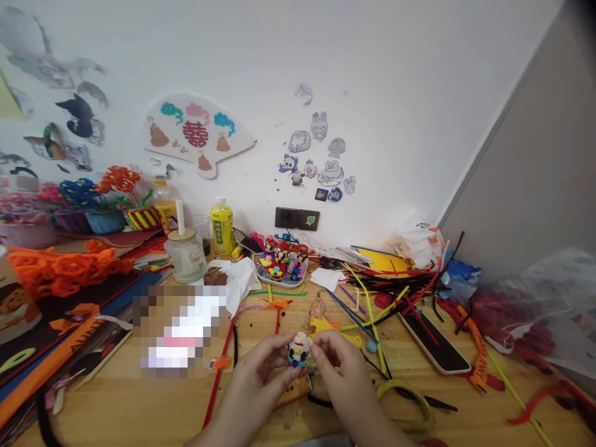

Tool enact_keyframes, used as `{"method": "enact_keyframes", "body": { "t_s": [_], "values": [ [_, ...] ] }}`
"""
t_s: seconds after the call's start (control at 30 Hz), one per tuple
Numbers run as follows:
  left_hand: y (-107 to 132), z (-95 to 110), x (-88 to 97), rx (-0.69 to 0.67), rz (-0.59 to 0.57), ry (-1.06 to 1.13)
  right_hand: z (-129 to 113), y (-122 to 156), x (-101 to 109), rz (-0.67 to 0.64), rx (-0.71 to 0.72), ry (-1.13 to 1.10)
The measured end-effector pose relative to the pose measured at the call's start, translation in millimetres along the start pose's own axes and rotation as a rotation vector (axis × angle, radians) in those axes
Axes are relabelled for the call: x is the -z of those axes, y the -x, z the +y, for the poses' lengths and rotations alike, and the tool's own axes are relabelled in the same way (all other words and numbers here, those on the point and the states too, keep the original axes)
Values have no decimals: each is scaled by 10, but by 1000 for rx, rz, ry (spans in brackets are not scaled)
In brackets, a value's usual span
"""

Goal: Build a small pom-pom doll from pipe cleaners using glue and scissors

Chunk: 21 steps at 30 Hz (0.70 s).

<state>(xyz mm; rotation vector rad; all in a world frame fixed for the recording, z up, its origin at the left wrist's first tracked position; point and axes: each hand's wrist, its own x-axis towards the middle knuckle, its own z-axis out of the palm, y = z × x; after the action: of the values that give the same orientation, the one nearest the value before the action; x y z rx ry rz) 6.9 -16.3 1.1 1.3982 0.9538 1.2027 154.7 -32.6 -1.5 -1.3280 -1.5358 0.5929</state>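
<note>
Both of my hands hold a small fuzzy white figure (298, 349) with dark and coloured markings, just above the wooden desk (139, 403). My left hand (261, 375) pinches it from the left with thumb and fingers. My right hand (338, 366) grips it from the right, fingers curled. Under the hands lie an orange strip and a yellow shape (333, 328). Loose pipe cleaners (372, 298) in several colours are scattered behind and to the right.
A tray of small finished figures (282, 264) stands behind, with a yellow bottle (222, 226), a glass jar (185, 254) and crumpled tissue (237, 279). A phone (433, 344) lies right. Orange craft flowers (60, 270) and card sheets fill the left; plastic bags (535, 310) sit far right.
</note>
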Motion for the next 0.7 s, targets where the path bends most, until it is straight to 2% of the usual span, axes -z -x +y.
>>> {"method": "enact_keyframes", "body": {
  "t_s": [0.3, 0.43, 0.7],
  "values": [
    [-22, -44, 71, -81, -41, -151, -26, -29, 11, -60, -10, -18],
    [-38, -60, 97, -108, -45, -230, -31, -29, 20, -30, 2, -34],
    [-22, -56, 93, -139, -56, -245, -63, -19, 33, -33, -13, -9]
  ]
}}
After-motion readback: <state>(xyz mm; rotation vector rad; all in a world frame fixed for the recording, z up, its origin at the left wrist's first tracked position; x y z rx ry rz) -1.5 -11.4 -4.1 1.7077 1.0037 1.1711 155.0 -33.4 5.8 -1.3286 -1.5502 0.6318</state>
